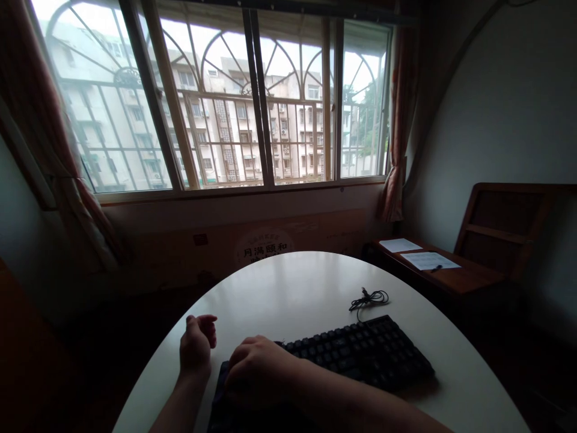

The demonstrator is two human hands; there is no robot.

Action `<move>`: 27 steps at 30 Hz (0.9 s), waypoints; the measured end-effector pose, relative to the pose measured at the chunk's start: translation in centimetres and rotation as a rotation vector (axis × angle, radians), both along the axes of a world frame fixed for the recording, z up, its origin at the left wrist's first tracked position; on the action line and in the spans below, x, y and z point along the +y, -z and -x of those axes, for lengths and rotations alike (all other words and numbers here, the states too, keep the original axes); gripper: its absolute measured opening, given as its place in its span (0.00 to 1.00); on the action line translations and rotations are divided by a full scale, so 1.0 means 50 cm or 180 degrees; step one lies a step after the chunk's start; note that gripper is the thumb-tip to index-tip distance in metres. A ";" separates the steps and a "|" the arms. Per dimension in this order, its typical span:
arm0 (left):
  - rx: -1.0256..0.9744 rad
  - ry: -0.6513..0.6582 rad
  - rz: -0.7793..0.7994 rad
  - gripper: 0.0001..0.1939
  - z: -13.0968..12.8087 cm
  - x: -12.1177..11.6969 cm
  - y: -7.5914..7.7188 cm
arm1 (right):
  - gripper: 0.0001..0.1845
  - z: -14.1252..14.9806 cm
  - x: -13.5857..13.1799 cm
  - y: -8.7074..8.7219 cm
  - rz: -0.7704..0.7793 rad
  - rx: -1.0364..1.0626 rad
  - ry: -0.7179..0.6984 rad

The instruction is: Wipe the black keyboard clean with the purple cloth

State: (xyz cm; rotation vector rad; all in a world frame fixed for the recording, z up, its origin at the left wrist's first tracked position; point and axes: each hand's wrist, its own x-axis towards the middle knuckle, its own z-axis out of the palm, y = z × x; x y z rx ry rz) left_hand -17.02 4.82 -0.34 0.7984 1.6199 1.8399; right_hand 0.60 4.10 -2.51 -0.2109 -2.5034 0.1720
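Observation:
A black keyboard [356, 352] lies at a slant on the round white table. My right hand [256, 364] is over its left part, fingers curled downward and closed. What the fingertips grip there is hidden behind the hand. A dark form [219, 397] shows under and left of that hand; I cannot make out whether it is part of the keyboard. To the left, my left hand [198, 343] is held loosely closed above the tabletop, with nothing visible in it. A bundled black cable [369, 297] lies behind the keyboard's right end.
The round white table [315, 273] has its curved edge toward the window [216, 120]. At right, a low brown wooden table [469, 279] holds sheets of paper [428, 260] with a dark pen-like item on top. Curtains [394, 138] hang beside the window.

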 end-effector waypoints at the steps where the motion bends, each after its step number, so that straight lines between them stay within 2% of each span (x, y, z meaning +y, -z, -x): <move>1: 0.0010 0.0004 0.0004 0.25 0.001 0.001 0.001 | 0.11 0.000 0.001 0.000 -0.0003 -0.0005 -0.0001; 22: -0.0031 -0.0009 -0.0018 0.25 0.011 0.010 0.014 | 0.11 0.007 0.004 0.006 0.0011 0.0029 -0.0015; 27: 0.0034 -0.0045 0.0041 0.25 0.006 0.005 0.008 | 0.11 0.007 0.005 0.010 -0.0023 0.0051 0.0008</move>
